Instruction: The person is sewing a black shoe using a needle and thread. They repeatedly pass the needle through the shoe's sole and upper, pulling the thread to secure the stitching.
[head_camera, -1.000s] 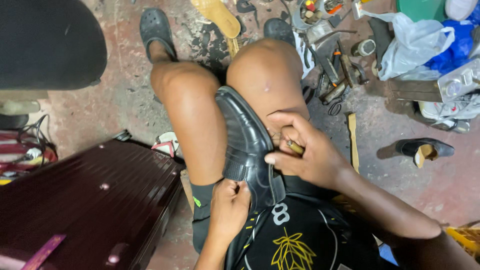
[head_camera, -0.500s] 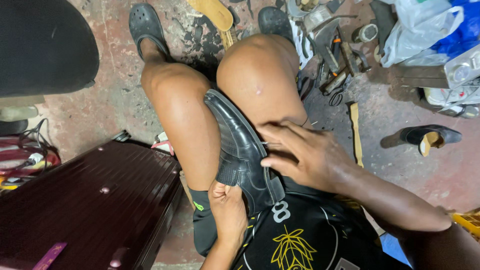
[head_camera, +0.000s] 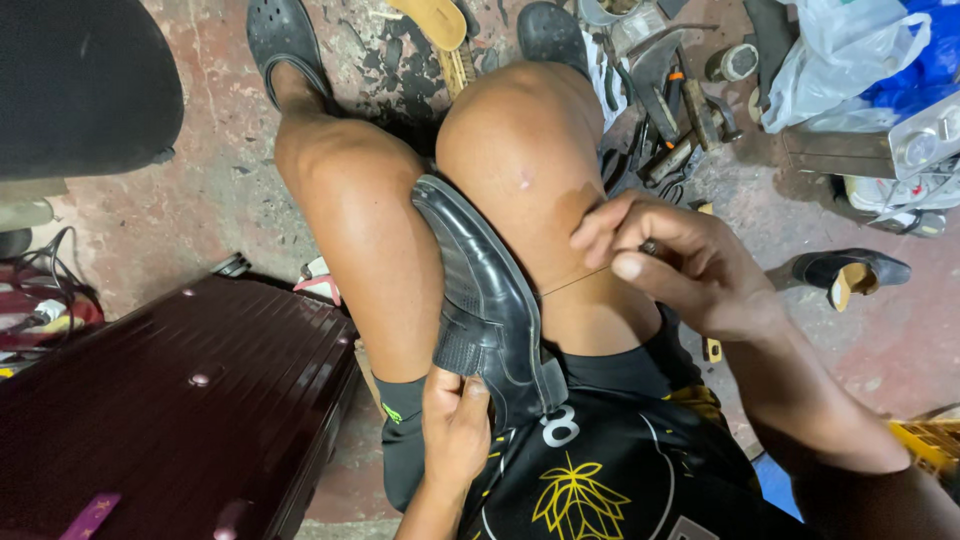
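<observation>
You've got a black shoe (head_camera: 485, 300) wedged between your knees, toe pointing up toward 11 o'clock and heel down by your lap. Your left hand (head_camera: 455, 425) is at the heel end, around 6 o'clock from the shoe's middle, thumb and fingers pinched on the edge of the upper there. Your right hand (head_camera: 680, 265) sits at 3 o'clock from the shoe, over your right thigh, fingers pressed together around a small tool, with just its tip peeking out by the fingers, so I can't tell what kind it is. A thin thread (head_camera: 575, 283) runs taut from that hand back to the shoe's side.

Off at 8 o'clock there's a dark red suitcase (head_camera: 170, 400) right beside your left leg. Up at 1 o'clock a pile of tools (head_camera: 670, 110) is scattered on the floor (head_camera: 210, 180) just past your right knee, and a white plastic bag (head_camera: 830, 60) is at 2 o'clock. Another black shoe (head_camera: 850, 272) lies at 3 o'clock, well apart from your hand. A tan sole (head_camera: 435, 22) is at 12 o'clock between your feet.
</observation>
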